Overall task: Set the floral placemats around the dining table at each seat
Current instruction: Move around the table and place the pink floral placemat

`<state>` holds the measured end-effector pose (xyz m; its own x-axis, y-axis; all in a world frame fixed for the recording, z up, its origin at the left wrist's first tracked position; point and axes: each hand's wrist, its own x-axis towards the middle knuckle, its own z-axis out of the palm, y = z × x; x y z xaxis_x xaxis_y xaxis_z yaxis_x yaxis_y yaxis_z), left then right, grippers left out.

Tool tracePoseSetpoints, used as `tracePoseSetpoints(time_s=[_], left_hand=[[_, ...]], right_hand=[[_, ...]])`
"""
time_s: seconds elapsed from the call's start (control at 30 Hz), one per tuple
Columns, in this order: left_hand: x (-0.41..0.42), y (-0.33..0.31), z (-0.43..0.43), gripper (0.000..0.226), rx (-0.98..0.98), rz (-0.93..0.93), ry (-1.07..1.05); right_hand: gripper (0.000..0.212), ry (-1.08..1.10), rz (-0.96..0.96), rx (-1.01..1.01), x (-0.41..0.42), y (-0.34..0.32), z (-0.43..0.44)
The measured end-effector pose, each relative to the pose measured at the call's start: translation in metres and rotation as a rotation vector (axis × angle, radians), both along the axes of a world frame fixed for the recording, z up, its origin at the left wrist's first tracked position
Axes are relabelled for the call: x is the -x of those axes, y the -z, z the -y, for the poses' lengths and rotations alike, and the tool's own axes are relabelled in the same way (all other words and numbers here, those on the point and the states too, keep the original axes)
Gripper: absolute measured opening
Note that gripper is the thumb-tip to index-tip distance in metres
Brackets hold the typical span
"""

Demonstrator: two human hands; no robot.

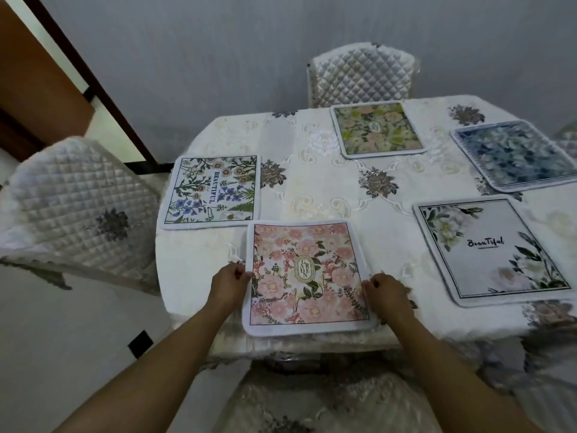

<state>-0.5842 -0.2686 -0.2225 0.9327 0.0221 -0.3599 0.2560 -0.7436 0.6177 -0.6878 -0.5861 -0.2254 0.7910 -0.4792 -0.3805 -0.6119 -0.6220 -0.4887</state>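
My left hand (229, 281) and right hand (385, 287) pinch the side edges of the pink mat (304, 276). The blue-flower mat (214, 192) touches its far-left corner.

Five mats on table (312, 189). Near mat (304, 276) at front edge, left hand (229, 281) on its left side, right hand (387, 292) on its right. Left mat (212, 192) behind-left. Right mat (493, 248) right. Far mat (377, 129) before far chair (359, 75). Corner mat (515, 154) far right. Left chair (78, 207) left of table.
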Motion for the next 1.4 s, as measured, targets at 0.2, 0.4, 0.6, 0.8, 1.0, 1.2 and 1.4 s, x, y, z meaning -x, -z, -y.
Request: tracePoseSetpoints(time_s=[0.2, 0.4, 0.6, 0.8, 1.0, 1.2, 1.4], left_hand=[[0.009, 0.015, -0.002, 0.009, -0.055, 0.005, 0.072], [0.030, 0.020, 0.009, 0.028, -0.305, 0.306, 0.356], [0.055, 0.031, 0.028, 0.024, -0.436, 0.407, 0.615], [0.063, 0.044, 0.023, 0.025, -0.429, 0.416, 0.625], [0.060, 0.026, 0.027, 0.030, -0.437, 0.326, 0.637], [0.058, 0.000, 0.032, 0.041, -0.425, 0.176, 0.591], [0.058, -0.045, 0.016, 0.032, -0.474, 0.254, 0.546]], right_hand=[[0.021, -0.035, -0.024, 0.058, -0.002, 0.011, 0.004], [0.018, -0.225, 0.154, 0.306, 0.008, 0.018, -0.012], [0.017, -0.486, 0.094, 0.372, 0.013, 0.030, -0.042], [0.017, -0.454, 0.147, 0.366, 0.019, 0.030, -0.049], [0.028, -0.493, 0.026, 0.320, 0.009, 0.023, -0.044], [0.028, -0.564, -0.133, 0.321, 0.001, 0.005, -0.043], [0.020, -0.576, -0.035, 0.369, 0.004, -0.033, -0.043]])
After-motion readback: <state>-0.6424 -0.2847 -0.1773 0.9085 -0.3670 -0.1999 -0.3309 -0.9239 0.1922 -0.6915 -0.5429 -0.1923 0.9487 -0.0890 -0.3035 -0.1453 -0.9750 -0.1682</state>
